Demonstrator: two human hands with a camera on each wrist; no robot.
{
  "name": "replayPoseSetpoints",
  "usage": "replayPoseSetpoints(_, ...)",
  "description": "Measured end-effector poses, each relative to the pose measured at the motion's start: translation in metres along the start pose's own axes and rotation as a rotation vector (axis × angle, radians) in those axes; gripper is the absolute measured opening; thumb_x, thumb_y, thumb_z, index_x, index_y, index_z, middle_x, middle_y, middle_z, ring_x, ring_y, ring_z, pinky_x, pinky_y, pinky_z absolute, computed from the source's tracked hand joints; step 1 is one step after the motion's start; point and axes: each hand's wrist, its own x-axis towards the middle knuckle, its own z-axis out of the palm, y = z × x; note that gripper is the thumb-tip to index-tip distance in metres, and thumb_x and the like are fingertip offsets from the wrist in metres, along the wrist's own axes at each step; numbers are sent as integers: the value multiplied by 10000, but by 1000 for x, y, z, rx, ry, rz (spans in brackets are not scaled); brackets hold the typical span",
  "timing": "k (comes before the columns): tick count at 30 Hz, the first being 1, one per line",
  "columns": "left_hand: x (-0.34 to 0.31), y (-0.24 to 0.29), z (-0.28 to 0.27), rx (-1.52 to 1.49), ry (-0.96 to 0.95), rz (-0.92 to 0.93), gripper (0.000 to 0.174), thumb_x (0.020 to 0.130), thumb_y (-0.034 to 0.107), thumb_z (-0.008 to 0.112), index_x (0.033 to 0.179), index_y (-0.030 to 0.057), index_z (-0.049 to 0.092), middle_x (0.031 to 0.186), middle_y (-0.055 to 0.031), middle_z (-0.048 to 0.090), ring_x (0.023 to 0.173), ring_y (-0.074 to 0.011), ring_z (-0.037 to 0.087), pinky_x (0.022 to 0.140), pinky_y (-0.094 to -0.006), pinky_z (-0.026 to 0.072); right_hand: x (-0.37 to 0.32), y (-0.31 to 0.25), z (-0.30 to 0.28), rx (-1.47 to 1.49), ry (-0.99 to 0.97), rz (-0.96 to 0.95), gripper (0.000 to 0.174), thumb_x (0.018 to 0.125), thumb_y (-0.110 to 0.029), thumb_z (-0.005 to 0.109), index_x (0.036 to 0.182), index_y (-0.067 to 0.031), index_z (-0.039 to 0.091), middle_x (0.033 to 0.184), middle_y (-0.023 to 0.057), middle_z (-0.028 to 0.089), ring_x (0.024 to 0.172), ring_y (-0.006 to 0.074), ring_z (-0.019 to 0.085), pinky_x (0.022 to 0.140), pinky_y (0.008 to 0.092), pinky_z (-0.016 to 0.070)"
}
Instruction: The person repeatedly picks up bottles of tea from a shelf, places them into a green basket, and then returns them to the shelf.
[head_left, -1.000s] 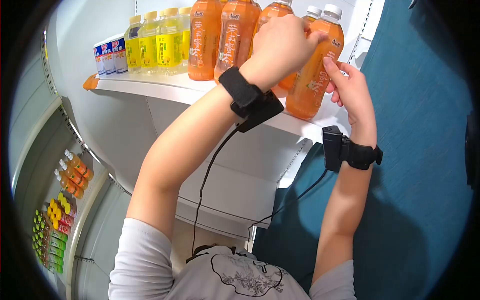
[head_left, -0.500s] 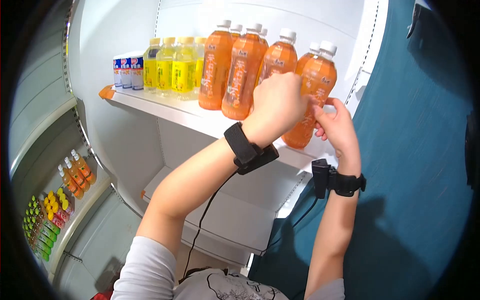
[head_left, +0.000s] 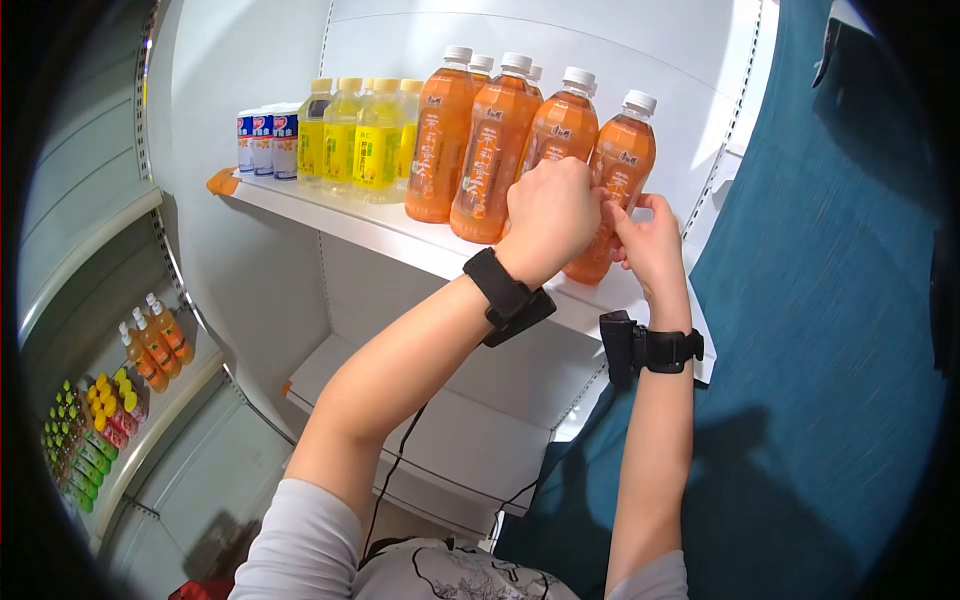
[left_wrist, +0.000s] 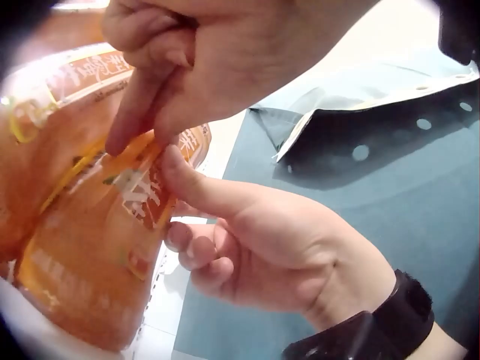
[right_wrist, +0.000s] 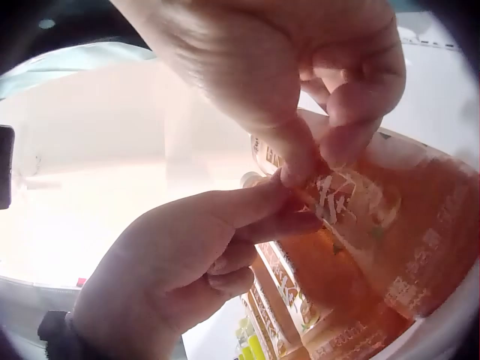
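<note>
A tall bottle of orange-brown tea (head_left: 625,150) with a white cap stands at the right end of the front row on the shelf. My left hand (head_left: 555,210) is in front of it, with thumb and forefinger pinching at its label; in the left wrist view, that label (left_wrist: 139,199) has a yellow-edged fold near the fingertips. From the right side, my right hand (head_left: 652,245) grips the same bottle, thumb on the label and fingers round the edge. The right wrist view shows both thumbs meeting at the label (right_wrist: 334,199). The left hand partly hides the neighbouring tea bottle (head_left: 562,115).
More tea bottles (head_left: 437,150) stand close by to the left, then yellow-labelled drinks (head_left: 376,150) and small blue-and-white cartons (head_left: 285,145). The white shelf edge (head_left: 350,225) runs beneath them. A blue-green curtain (head_left: 820,330) hangs at right; lower left, another shelf holds several bottles (head_left: 172,335).
The head view has shifted, so more of the shelf shows. The held bottle leans less, and both hands have drawn closer together on it.
</note>
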Motion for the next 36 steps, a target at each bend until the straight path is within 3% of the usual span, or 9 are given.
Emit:
replayPoseSetpoints(6,-2,0,4,-14,20,-22,171,719,200,566,730,58,660,651,-144,603,621,-301,594,578,-373,481,0,-4,3,-59,45,30,455,717,-260,666,982,49,461,586,103,554,454,162,565,410,271,445)
replayPoseSetpoints(9,-3,2,7,17,12,-56,168,719,199,565,753,66,661,667,-145,606,635,-303,595,590,-374,481,-1,-5,4,-125,31,40,436,769,-247,612,1046,35,429,614,84,564,435,97,516,354,202,376)
replayPoseSetpoints(12,-6,-2,6,14,29,-54,164,724,199,563,755,67,656,667,-137,605,634,-303,593,583,-377,478,-4,-6,4,-97,69,60,489,705,-271,676,1005,52,466,611,124,571,463,168,575,417,271,451)
replayPoseSetpoints(15,-19,-5,0,69,47,-12,159,737,195,559,737,61,645,667,-127,605,630,-296,592,575,-375,469,-14,-1,3,-183,12,33,475,754,-271,627,1081,15,435,604,67,559,429,95,508,362,204,376)
replayPoseSetpoints(21,-95,-19,-30,-136,237,-125,111,726,148,620,755,41,632,653,-105,606,616,-240,601,581,-292,458,-77,10,-4,51,117,140,356,745,-214,633,999,8,518,545,69,541,467,123,532,441,248,424)
replayPoseSetpoints(26,-150,-34,-50,105,211,-215,81,727,130,621,748,52,628,652,-89,608,576,-212,595,537,-277,448,-137,23,-5,-84,268,48,197,771,-161,604,874,4,570,492,54,495,435,102,471,441,265,385)
replayPoseSetpoints(30,-188,-35,-50,312,70,-181,71,725,135,621,734,65,612,661,-71,606,551,-222,578,497,-292,438,-165,9,-3,-351,-123,36,245,758,-236,601,851,-11,577,542,132,525,477,283,505,471,343,390)
replayPoseSetpoints(35,-245,-27,-64,387,-325,-126,169,717,146,584,873,82,584,662,-82,553,583,-248,567,487,-327,449,-200,-34,-1,-158,-217,-398,132,745,-69,585,854,4,573,667,125,560,517,210,536,485,281,420)
replayPoseSetpoints(36,-253,-9,-71,292,-227,-98,265,673,133,575,932,79,577,759,-95,577,603,-242,573,489,-324,452,-208,-42,-3,-190,-220,-484,130,753,-54,563,866,9,572,695,116,567,543,208,543,494,274,424)
